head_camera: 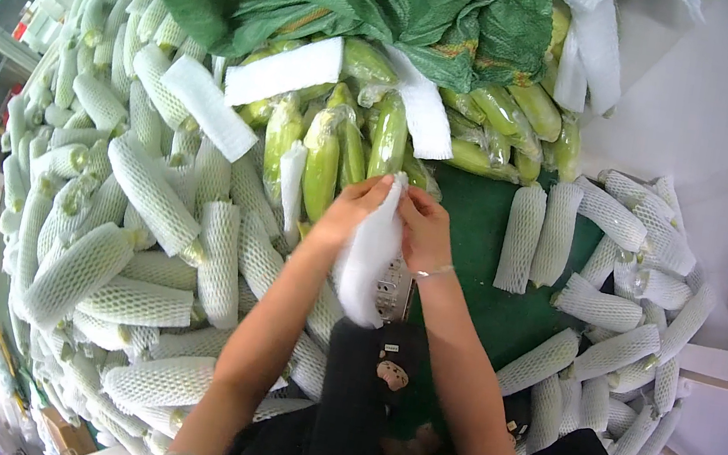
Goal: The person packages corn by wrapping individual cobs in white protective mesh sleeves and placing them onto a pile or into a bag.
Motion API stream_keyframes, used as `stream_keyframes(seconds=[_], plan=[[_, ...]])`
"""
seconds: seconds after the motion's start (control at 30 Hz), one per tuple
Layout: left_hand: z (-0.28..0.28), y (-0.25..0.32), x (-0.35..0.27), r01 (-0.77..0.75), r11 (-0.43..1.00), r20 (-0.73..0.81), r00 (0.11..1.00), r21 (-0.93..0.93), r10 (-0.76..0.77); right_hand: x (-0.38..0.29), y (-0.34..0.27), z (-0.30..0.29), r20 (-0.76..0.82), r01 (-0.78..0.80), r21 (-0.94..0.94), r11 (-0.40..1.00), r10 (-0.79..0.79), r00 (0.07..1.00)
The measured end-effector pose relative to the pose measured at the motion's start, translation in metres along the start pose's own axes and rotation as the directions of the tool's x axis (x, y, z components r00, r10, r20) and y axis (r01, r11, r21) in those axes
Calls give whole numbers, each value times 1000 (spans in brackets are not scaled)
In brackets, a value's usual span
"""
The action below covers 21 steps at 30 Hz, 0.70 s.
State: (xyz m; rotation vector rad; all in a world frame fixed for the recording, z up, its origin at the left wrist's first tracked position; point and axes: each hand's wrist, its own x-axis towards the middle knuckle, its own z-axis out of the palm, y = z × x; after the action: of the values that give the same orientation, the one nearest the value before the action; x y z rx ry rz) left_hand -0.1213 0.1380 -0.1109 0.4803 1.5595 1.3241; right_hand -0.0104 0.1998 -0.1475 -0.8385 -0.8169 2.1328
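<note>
My left hand (pixel 358 207) and my right hand (pixel 426 226) pinch the top end of a white foam net sleeve (pixel 365 266), which hangs down between them. Just beyond my hands lie several pale green, elongated vegetables in clear plastic film (pixel 321 161), the kind not certain, perhaps corn or gourds. Flat foam sleeves (pixel 285 71) rest on them, and another (pixel 424 106) lies on their right part. Whether anything is inside the held sleeve cannot be seen.
A large heap of foam-netted vegetables (pixel 157 196) fills the left; a smaller heap (pixel 606 309) lies at the right. A green woven sack (pixel 368 9) spans the far side, over a green surface (pixel 485 316). White foam pieces (pixel 596 43) hang beside a pale wall at the upper right.
</note>
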Motion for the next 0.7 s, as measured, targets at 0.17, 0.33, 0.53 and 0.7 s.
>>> stream_keyframes(seconds=[0.17,0.33,0.53,0.7], plan=[[18,2,20,-129,991,-82,989,-28,127,27,6,10,80,414,-755,509,-555,828],[32,6,54,-368,930,-294,890,-15,348,86,22,-26,-117,353,-392,850,-426,897],[-40,-59,110,-123,323,-115,770,939,628,71,47,3,-171,-12,-328,945,-47,984],[-5,-61,52,221,906,-180,970,362,-164,-10,8,-18,-122,30,-754,656,-184,975]])
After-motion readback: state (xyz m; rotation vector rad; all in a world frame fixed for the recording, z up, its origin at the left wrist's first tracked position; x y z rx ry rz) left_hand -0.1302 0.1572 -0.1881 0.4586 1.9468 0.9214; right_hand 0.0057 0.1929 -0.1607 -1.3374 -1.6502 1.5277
